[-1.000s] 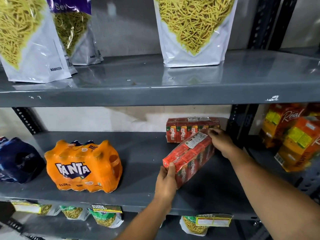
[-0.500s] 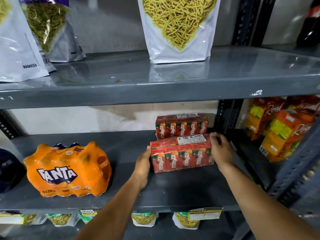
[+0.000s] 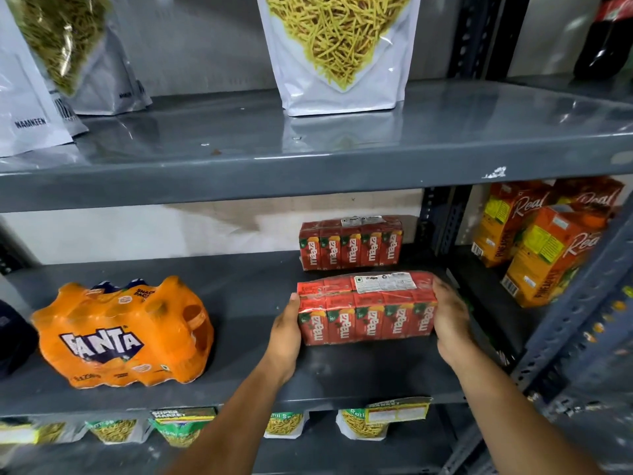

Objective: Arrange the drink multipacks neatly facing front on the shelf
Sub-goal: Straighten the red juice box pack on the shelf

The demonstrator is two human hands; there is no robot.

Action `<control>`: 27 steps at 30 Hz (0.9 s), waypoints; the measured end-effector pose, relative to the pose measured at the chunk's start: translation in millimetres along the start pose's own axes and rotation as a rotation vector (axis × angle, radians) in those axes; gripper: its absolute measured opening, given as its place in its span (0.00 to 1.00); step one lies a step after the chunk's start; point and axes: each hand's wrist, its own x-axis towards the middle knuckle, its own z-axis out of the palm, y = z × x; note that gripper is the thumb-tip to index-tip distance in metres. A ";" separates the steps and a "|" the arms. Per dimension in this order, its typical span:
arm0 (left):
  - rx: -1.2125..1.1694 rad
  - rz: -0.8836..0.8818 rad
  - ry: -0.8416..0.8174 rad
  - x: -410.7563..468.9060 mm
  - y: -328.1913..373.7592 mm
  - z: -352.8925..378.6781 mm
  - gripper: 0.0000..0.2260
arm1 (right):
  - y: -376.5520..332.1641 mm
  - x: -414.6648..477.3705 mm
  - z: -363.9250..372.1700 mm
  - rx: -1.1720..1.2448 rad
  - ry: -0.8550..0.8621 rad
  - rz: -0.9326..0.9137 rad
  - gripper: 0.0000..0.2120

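— What is this place?
— A grey metal shelf (image 3: 239,382) by a pale wall, with an orange Fanta pack (image 3: 123,334) on it.
— Where is the red Maaza pack (image 3: 366,308)?
— Standing on the shelf, facing front. The left hand (image 3: 286,332) presses one end, the right hand (image 3: 450,318) the other, squeezing it between them. Another Maaza pack (image 3: 351,243) sits behind.

Orange bottle multipack (image 3: 123,334): "FANTA".
Front red carton pack (image 3: 366,311), right of it: "maaza" on each carton.
Rear red pack (image 3: 351,243): "maaza".
Orange cartons (image 3: 544,248), far right: "Real", "PINEAPPLE".
White pouch (image 3: 24,108), above: "NAMKEEN".
Shelf tag (image 3: 183,414), below: "SUPER MARKET".
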 end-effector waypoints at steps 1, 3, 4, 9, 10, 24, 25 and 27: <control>0.007 0.000 -0.009 -4.5 -3.0 0.0 0.21 | 4.1 -3.4 -5.0 0.014 0.010 0.001 0.16; 0.022 -0.008 -0.027 -13.4 -9.5 0.5 0.21 | 11.8 -10.1 -16.3 0.035 0.034 -0.023 0.15; 0.023 -0.014 -0.032 -17.3 -13.1 0.7 0.22 | 14.6 -14.0 -21.5 0.035 0.049 -0.040 0.15; 0.030 -0.029 -0.007 -25.2 -21.9 3.0 0.21 | 15.3 -28.0 -28.7 0.025 0.110 -0.054 0.17; 0.034 -0.025 -0.009 -25.2 -21.9 3.3 0.21 | 15.8 -27.5 -28.5 0.028 0.116 -0.053 0.16; 0.073 0.019 -0.053 -28.6 -23.7 4.5 0.25 | 11.8 -34.5 -27.7 0.041 0.090 -0.057 0.19; 0.091 0.040 -0.047 -30.5 -23.5 1.8 0.27 | 11.1 -37.5 -28.1 0.022 0.090 -0.071 0.20; 0.117 0.138 -0.043 -36.1 -25.9 -9.4 0.30 | 8.7 -49.2 -25.9 -0.068 0.102 -0.178 0.26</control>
